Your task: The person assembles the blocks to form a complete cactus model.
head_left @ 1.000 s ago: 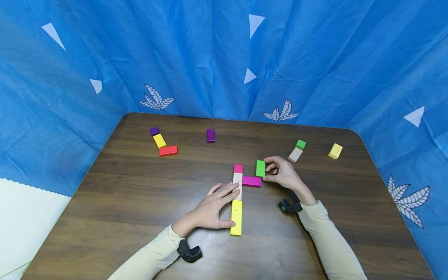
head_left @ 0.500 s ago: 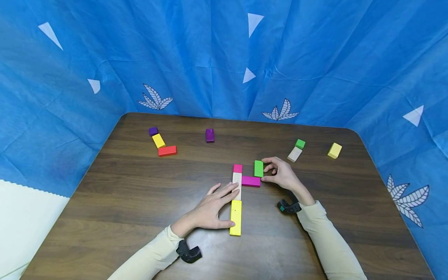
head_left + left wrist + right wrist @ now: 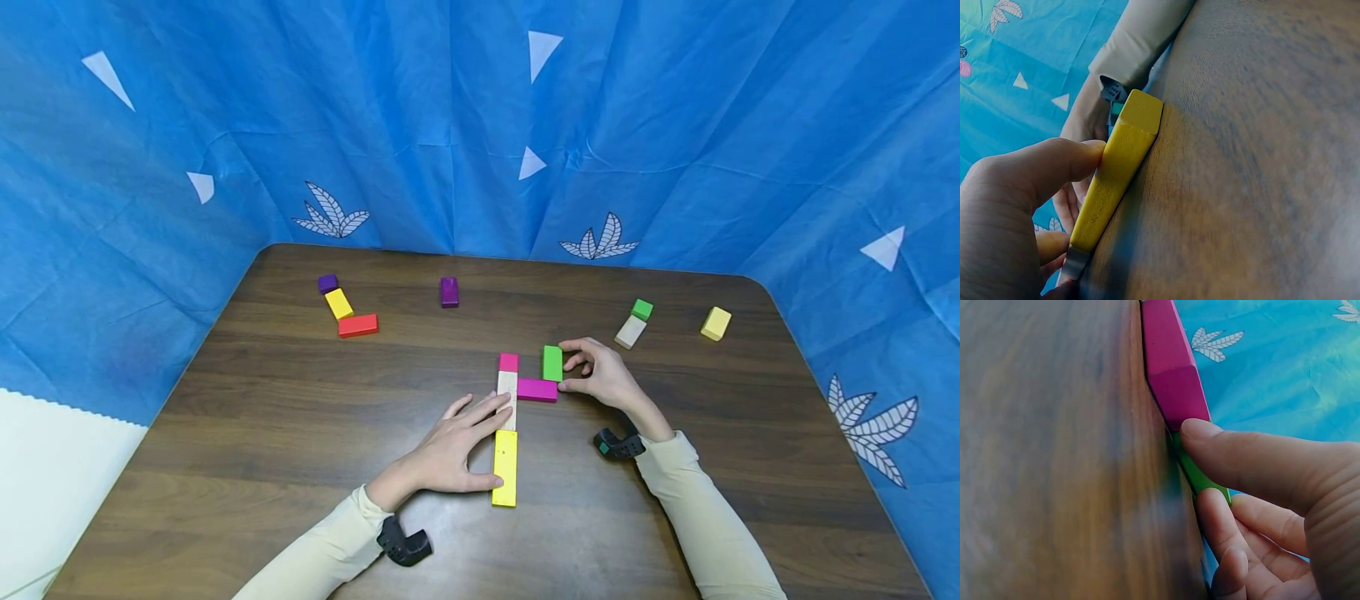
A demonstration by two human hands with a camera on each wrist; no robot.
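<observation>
Green block (image 3: 552, 364) lies on the desk (image 3: 337, 417) against the far edge of the magenta block (image 3: 537, 390), jutting slightly past its right end. We judge it light and stiff, probably smooth-faced, so it should slide easily and hardly break; its long sides look the best place to take hold.

Beside it, we see the right hand (image 3: 600, 375) with fingers bent, thumb and forefinger apart — the forefinger at the green block's right side, the thumb at the magenta block's end — touching rather than clamping. The magenta block meets the white block (image 3: 507, 382), which stands between the pink block (image 3: 508, 362) and the long yellow block (image 3: 505, 458). Our left hand (image 3: 450, 450) has its fingers spread, lying over the white block, its thumb against the long yellow block.

Farther out are the purple block (image 3: 449, 292), the red block (image 3: 357, 325), the pale block (image 3: 631, 332) and the cream-yellow block (image 3: 716, 323).

Compared with a second ago, we find little changed — the green block sits a touch further left along the magenta block, and both hands keep nearly the same pose.
</observation>
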